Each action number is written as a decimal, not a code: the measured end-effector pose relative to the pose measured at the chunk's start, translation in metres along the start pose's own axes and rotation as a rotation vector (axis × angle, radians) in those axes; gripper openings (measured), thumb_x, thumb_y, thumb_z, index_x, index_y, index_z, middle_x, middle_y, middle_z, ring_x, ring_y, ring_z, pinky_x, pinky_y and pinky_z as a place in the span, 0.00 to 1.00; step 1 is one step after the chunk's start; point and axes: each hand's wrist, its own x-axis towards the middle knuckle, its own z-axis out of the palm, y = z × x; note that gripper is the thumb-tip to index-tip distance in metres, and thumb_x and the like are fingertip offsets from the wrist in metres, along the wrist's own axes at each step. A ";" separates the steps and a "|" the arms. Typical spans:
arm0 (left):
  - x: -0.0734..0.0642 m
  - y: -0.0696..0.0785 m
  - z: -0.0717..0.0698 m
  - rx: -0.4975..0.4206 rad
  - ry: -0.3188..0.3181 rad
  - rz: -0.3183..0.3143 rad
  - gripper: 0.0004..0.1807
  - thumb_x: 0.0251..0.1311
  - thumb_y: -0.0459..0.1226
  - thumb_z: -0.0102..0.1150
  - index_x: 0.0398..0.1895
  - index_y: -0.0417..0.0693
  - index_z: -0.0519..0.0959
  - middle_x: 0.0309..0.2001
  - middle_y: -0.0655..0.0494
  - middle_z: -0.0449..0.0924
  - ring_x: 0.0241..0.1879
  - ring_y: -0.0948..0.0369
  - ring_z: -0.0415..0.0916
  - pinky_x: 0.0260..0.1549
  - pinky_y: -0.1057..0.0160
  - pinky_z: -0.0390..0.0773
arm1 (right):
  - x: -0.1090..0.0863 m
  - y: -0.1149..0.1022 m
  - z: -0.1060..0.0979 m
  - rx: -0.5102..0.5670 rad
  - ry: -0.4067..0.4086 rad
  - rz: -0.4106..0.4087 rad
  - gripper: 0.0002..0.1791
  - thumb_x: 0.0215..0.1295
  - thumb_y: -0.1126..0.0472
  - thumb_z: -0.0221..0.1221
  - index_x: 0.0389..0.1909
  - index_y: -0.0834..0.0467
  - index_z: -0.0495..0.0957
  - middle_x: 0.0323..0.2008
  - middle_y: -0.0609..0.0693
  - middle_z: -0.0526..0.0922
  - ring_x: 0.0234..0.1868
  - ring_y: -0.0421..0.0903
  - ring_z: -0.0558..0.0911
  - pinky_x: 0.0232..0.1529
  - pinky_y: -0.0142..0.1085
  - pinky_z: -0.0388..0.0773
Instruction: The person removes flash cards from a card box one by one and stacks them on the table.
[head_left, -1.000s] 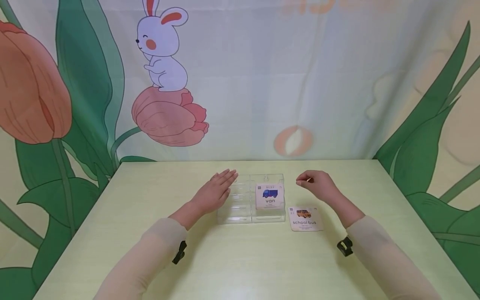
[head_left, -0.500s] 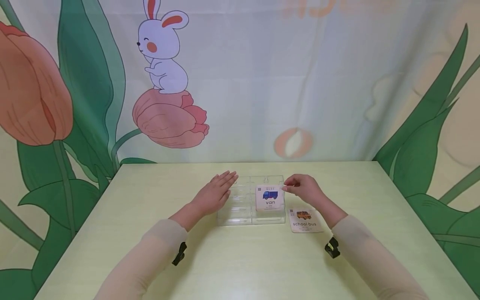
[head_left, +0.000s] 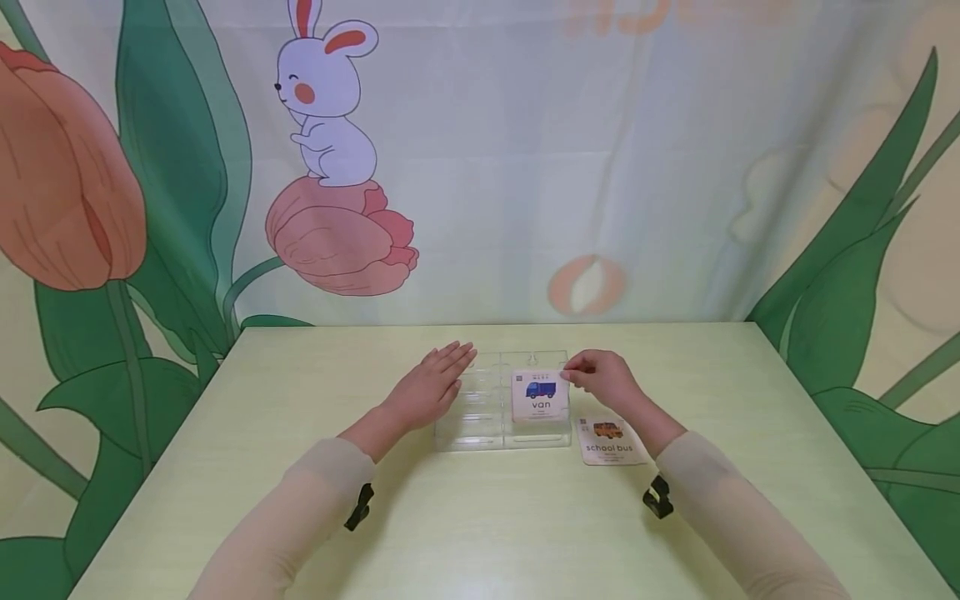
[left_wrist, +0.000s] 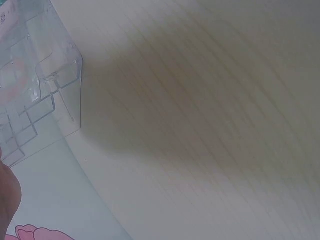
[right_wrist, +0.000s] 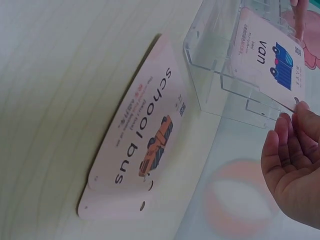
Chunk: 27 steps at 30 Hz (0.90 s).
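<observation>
A clear plastic card rack (head_left: 471, 432) stands on the table with two columns of stepped slots. In its right column leans a flashcard marked "van" (head_left: 540, 405) with a blue truck picture. My right hand (head_left: 607, 377) pinches the upper right corner of this card between thumb and fingers; the right wrist view shows the thumb tip (right_wrist: 302, 110) there. My left hand (head_left: 423, 390) lies along the rack's left side with fingers straight, covering its upper left part. In the left wrist view only a bit of that hand (left_wrist: 7, 195) shows beside the rack's edge.
Just right of the rack, a "school bus" flashcard (head_left: 611, 450) lies on the table; in the right wrist view another card (right_wrist: 110, 207) peeks out beneath it. A printed cloth backdrop (head_left: 480, 167) hangs behind the table's far edge.
My right hand has moved left, from beside the rack to the van card's upper right corner, and now pinches it. The left hand stays in place.
</observation>
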 end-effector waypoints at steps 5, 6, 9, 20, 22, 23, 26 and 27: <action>0.000 0.000 0.000 -0.008 -0.003 0.000 0.30 0.79 0.39 0.41 0.80 0.40 0.57 0.81 0.44 0.56 0.82 0.45 0.52 0.81 0.43 0.54 | 0.001 0.000 0.002 0.012 -0.001 -0.007 0.10 0.72 0.62 0.61 0.45 0.65 0.83 0.39 0.59 0.86 0.39 0.53 0.82 0.37 0.31 0.78; 0.000 0.000 0.000 -0.009 -0.003 0.001 0.30 0.79 0.39 0.41 0.80 0.40 0.57 0.81 0.44 0.56 0.82 0.45 0.52 0.81 0.43 0.53 | 0.001 0.000 0.002 0.013 0.001 -0.011 0.09 0.72 0.62 0.61 0.44 0.65 0.83 0.38 0.58 0.86 0.39 0.53 0.82 0.37 0.31 0.78; 0.000 0.000 0.001 -0.008 -0.005 0.003 0.30 0.79 0.39 0.41 0.80 0.40 0.56 0.81 0.44 0.56 0.82 0.45 0.52 0.81 0.43 0.54 | 0.000 -0.001 0.002 0.017 0.007 -0.019 0.08 0.72 0.63 0.61 0.44 0.65 0.82 0.37 0.59 0.86 0.38 0.54 0.82 0.36 0.31 0.78; -0.001 0.000 0.001 -0.004 -0.008 -0.002 0.30 0.79 0.39 0.41 0.80 0.40 0.56 0.81 0.44 0.56 0.82 0.45 0.52 0.81 0.44 0.54 | -0.002 -0.006 0.006 -0.040 0.017 -0.049 0.07 0.73 0.66 0.59 0.43 0.66 0.82 0.38 0.60 0.86 0.36 0.46 0.79 0.35 0.31 0.77; -0.001 0.000 0.001 -0.006 -0.005 -0.003 0.30 0.79 0.39 0.41 0.80 0.40 0.57 0.81 0.44 0.56 0.82 0.45 0.52 0.81 0.44 0.54 | -0.002 -0.006 0.006 -0.071 0.024 -0.064 0.07 0.73 0.66 0.59 0.43 0.66 0.82 0.38 0.60 0.86 0.35 0.46 0.79 0.35 0.31 0.76; -0.001 0.000 0.001 -0.005 -0.004 -0.003 0.30 0.79 0.39 0.41 0.80 0.40 0.57 0.81 0.44 0.56 0.82 0.45 0.52 0.81 0.44 0.54 | -0.002 -0.006 0.007 -0.084 0.027 -0.070 0.07 0.73 0.66 0.59 0.42 0.66 0.82 0.38 0.61 0.86 0.34 0.45 0.78 0.34 0.31 0.75; -0.001 0.000 0.001 -0.007 0.000 -0.003 0.30 0.79 0.39 0.41 0.80 0.40 0.57 0.81 0.44 0.57 0.82 0.45 0.52 0.81 0.43 0.54 | -0.002 -0.008 0.007 -0.110 0.036 -0.085 0.07 0.73 0.65 0.59 0.42 0.66 0.82 0.37 0.62 0.86 0.33 0.45 0.77 0.33 0.31 0.74; -0.001 0.000 0.000 -0.008 0.001 -0.002 0.30 0.79 0.39 0.41 0.80 0.40 0.57 0.81 0.44 0.57 0.82 0.45 0.52 0.81 0.43 0.54 | -0.002 -0.009 0.007 -0.117 0.038 -0.090 0.07 0.73 0.65 0.59 0.42 0.66 0.82 0.37 0.63 0.86 0.32 0.45 0.76 0.32 0.31 0.73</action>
